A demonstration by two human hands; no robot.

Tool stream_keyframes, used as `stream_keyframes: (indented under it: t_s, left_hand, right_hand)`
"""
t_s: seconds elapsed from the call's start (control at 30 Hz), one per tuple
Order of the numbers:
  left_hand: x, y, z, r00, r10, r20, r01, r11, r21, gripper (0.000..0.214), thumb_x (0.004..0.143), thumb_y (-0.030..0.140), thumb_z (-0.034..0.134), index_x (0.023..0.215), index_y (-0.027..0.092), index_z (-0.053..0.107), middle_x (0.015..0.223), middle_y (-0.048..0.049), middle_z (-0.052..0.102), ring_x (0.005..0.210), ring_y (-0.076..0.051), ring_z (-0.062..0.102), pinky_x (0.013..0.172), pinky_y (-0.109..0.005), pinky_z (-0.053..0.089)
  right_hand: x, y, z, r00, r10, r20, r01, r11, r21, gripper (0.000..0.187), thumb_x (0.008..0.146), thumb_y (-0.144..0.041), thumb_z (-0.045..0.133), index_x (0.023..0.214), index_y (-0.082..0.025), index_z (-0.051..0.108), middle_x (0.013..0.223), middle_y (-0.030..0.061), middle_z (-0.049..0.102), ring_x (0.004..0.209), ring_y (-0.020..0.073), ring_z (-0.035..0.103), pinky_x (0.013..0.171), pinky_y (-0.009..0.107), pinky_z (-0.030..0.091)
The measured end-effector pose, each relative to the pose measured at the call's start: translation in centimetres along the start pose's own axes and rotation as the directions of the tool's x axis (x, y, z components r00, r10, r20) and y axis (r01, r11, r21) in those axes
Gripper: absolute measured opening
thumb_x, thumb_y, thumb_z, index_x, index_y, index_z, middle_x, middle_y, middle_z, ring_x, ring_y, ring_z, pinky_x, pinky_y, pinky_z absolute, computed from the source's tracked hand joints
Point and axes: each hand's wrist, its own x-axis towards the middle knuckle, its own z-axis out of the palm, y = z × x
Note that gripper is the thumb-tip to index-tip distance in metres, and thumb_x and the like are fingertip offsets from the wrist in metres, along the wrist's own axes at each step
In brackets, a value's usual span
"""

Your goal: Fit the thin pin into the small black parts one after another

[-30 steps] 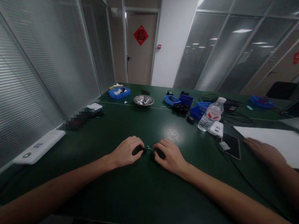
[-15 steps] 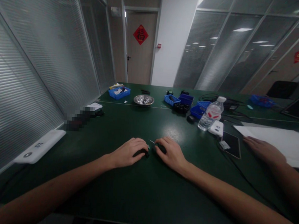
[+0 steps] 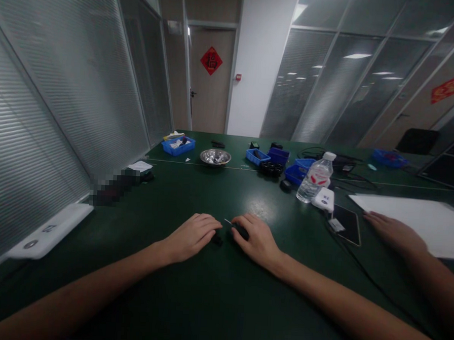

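My left hand (image 3: 193, 236) lies low over the green table, its fingers bent together and closed on a small black part (image 3: 218, 239). Most of that part is hidden under the fingers, so its kind does not show. Just to the right, my right hand (image 3: 257, 238) is wrapped round a screwdriver (image 3: 242, 232) with a dark, thick handle. Its thin metal shaft (image 3: 228, 221) points left, towards my left fingertips. A short gap separates the two hands.
Farther back on the table (image 3: 180, 188) stand a metal bowl (image 3: 215, 158), a blue basket (image 3: 178, 146) and blue bins (image 3: 296, 174). A water bottle (image 3: 316, 177), a power bank (image 3: 323, 199) and a tablet (image 3: 346, 224) lie right. Another person's hand (image 3: 394, 232) rests by white paper (image 3: 411, 212).
The view has tilted slightly upward and shifted right. My left fingers have straightened and now cover more of the black part's top. My right hand keeps its hold on the screwdriver.
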Motion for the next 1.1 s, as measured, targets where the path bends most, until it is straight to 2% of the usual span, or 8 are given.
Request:
stream_keyframes:
  t_s: [0.1, 0.3, 0.43, 0.57, 0.7, 0.9, 1.1]
  left_hand:
    - [0.0, -1.1, 0.4, 0.997, -0.046, -0.067, 0.044, 0.999, -0.031, 0.034, 0.107, 0.023, 0.040, 0.133, 0.024, 0.062, 0.129, -0.0073, 0.066, 0.121, -0.022, 0.059, 0.106, -0.043, 0.048]
    - [-0.3, -2.9, 0.3, 0.996, -0.066, -0.053, 0.064, 0.998, -0.023, 0.030, 0.105, 0.021, 0.045, 0.127, 0.023, 0.066, 0.122, -0.0064, 0.063, 0.109, -0.021, 0.061, 0.096, -0.037, 0.053]
    - [-0.4, -2.9, 0.0, 0.991, -0.124, -0.049, 0.121, 0.991, -0.051, 0.033, 0.105, 0.021, 0.044, 0.134, 0.023, 0.061, 0.125, -0.0067, 0.057, 0.104, -0.019, 0.061, 0.089, -0.034, 0.055]
    - [-0.4, -2.8, 0.0, 0.984, -0.169, -0.061, 0.158, 0.977, -0.146, 0.027, 0.105, 0.024, 0.045, 0.125, 0.022, 0.063, 0.125, -0.0059, 0.056, 0.098, -0.018, 0.061, 0.084, -0.031, 0.054]
    - [-0.4, -2.9, 0.1, 0.972, -0.220, -0.085, 0.197, 0.955, -0.222, 0.023, 0.103, 0.027, 0.051, 0.122, 0.020, 0.063, 0.115, -0.0055, 0.061, 0.090, -0.017, 0.061, 0.078, -0.030, 0.053]
    - [0.0, -2.8, 0.0, 0.927, -0.365, -0.088, 0.304, 0.866, -0.397, 0.024, 0.099, 0.033, 0.058, 0.117, 0.019, 0.066, 0.103, -0.0042, 0.067, 0.090, -0.018, 0.064, 0.081, -0.030, 0.054]
    - [0.2, -4.0, 0.8, 0.912, -0.404, -0.073, 0.289, 0.758, -0.585, 0.030, 0.094, 0.038, 0.064, 0.116, 0.018, 0.068, 0.105, -0.0056, 0.070, 0.094, -0.019, 0.068, 0.085, -0.032, 0.056]
  right_hand:
    - [0.0, -0.1, -0.1, 1.000, -0.001, 0.003, 0.001, 1.000, 0.007, 0.016, 0.100, -0.029, 0.057, 0.113, -0.022, 0.063, 0.101, 0.0063, 0.066, 0.091, 0.0222, 0.060, 0.079, 0.037, 0.049]
    - [-0.1, -0.1, -0.4, 1.000, 0.005, 0.024, -0.005, 1.000, 0.024, 0.018, 0.100, -0.030, 0.058, 0.115, -0.022, 0.063, 0.103, 0.0065, 0.066, 0.091, 0.0220, 0.059, 0.079, 0.036, 0.049]
    - [-0.1, -0.2, -0.5, 1.000, 0.009, 0.030, -0.010, 1.000, 0.019, 0.018, 0.100, -0.030, 0.057, 0.115, -0.022, 0.063, 0.103, 0.0064, 0.066, 0.092, 0.0221, 0.060, 0.078, 0.036, 0.049]
    - [-0.1, -0.1, -0.5, 1.000, 0.005, 0.030, -0.006, 1.000, 0.017, 0.018, 0.100, -0.029, 0.058, 0.115, -0.022, 0.063, 0.103, 0.0064, 0.066, 0.092, 0.0219, 0.060, 0.078, 0.036, 0.049]
    - [-0.1, 0.0, -0.5, 0.999, 0.007, 0.038, -0.008, 1.000, 0.029, 0.018, 0.100, -0.030, 0.058, 0.115, -0.022, 0.063, 0.103, 0.0064, 0.066, 0.091, 0.0214, 0.060, 0.078, 0.035, 0.048]
    - [-0.1, -0.1, -0.5, 0.998, 0.018, 0.055, -0.020, 1.000, 0.022, 0.018, 0.100, -0.030, 0.058, 0.115, -0.022, 0.063, 0.103, 0.0056, 0.066, 0.093, 0.0213, 0.059, 0.080, 0.035, 0.048]
    - [0.0, -0.1, -0.4, 0.998, 0.015, 0.054, -0.016, 1.000, 0.008, 0.018, 0.100, -0.030, 0.057, 0.114, -0.022, 0.064, 0.102, 0.0058, 0.066, 0.092, 0.0217, 0.060, 0.080, 0.035, 0.047]
